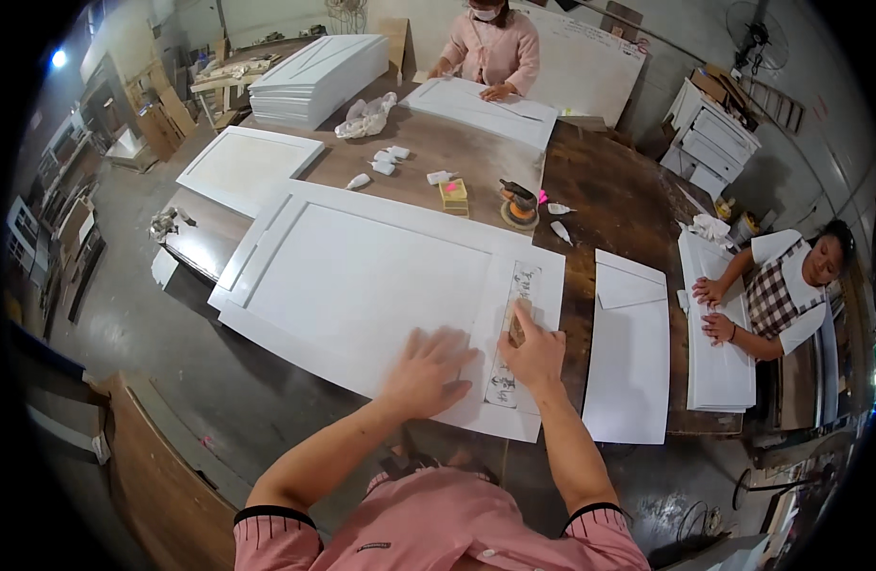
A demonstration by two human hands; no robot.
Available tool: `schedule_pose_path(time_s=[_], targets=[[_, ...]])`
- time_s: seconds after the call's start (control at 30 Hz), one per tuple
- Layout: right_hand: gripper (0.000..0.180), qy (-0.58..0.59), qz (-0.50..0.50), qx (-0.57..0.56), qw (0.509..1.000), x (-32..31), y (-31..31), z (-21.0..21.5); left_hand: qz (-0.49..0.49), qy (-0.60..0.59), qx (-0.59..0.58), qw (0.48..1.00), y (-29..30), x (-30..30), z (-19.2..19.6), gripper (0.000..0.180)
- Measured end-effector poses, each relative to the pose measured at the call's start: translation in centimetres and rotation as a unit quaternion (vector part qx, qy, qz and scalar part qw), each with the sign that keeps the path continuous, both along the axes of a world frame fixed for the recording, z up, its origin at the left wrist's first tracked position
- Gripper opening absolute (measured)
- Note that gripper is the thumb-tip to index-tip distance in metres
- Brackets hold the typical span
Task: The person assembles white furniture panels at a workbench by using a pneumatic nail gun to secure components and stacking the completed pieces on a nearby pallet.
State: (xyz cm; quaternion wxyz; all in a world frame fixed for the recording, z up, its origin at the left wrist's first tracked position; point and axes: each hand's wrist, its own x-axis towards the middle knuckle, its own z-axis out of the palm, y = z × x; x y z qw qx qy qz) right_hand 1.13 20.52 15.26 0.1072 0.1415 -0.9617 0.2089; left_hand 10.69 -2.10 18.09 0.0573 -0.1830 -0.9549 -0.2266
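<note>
A large white framed panel lies across the near side of the table, on top of another white panel. My left hand is over its near edge, fingers apart and slightly blurred, holding nothing. On the panel's right border is a long, narrow rectangle with dark, patterned marks at both ends. My right hand presses on its middle, fingers closed on a small brown piece that looks like sandpaper. My fingers partly hide that piece.
A sander, a yellow box, white squeeze bottles and crumpled plastic lie beyond the panel. A white board lies to the right. One person works opposite, another at right. Stacked panels stand far left.
</note>
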Motion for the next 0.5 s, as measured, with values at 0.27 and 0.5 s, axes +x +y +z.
schedule_pose_path(time_s=[0.27, 0.5], targets=[[0.048, 0.209, -0.083, -0.239, 0.945, -1.6, 3.6, 4.3, 0.015, 0.020, 0.004, 1.000, -0.1, 0.4, -0.9, 0.056], [0.048, 0.097, -0.134, -0.080, 0.983, -0.6, 13.7, -8.2, -0.115, 0.043, -0.032, 0.992, -2.2, 5.3, -1.4, 0.066]])
